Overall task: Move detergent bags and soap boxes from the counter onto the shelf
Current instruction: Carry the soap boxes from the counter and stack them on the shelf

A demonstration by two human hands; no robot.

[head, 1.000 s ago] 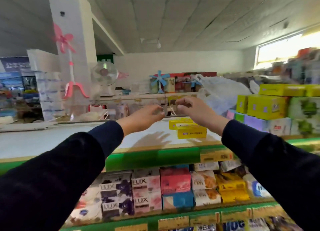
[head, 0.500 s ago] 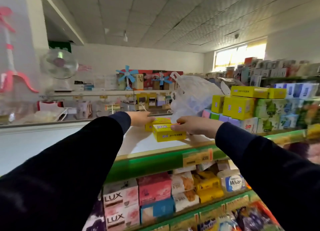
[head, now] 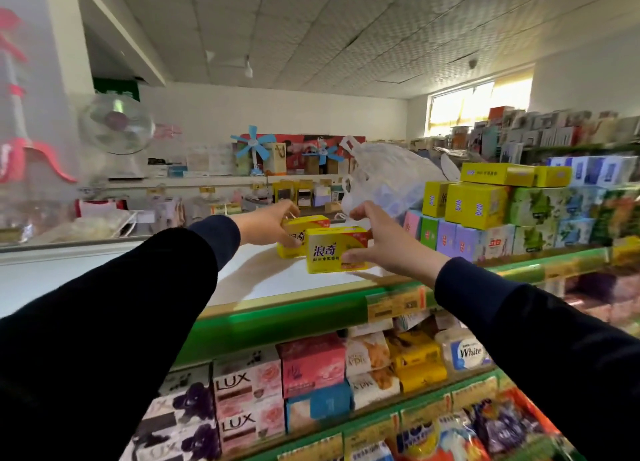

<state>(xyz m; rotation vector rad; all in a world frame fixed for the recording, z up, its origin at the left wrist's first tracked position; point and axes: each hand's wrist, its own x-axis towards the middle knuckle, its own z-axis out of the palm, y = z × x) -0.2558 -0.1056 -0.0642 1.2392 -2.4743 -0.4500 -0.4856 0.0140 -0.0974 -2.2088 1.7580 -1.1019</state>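
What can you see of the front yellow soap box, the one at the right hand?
The front yellow soap box is a rectangular carton, cardboard by its look, with large purple Chinese characters on its near face and a red patch at the top right corner. It stands on the white shelf top, long face toward the camera, overlapping a second yellow box behind it that the left hand grips. The right hand holds its right end, thumb on the front face.
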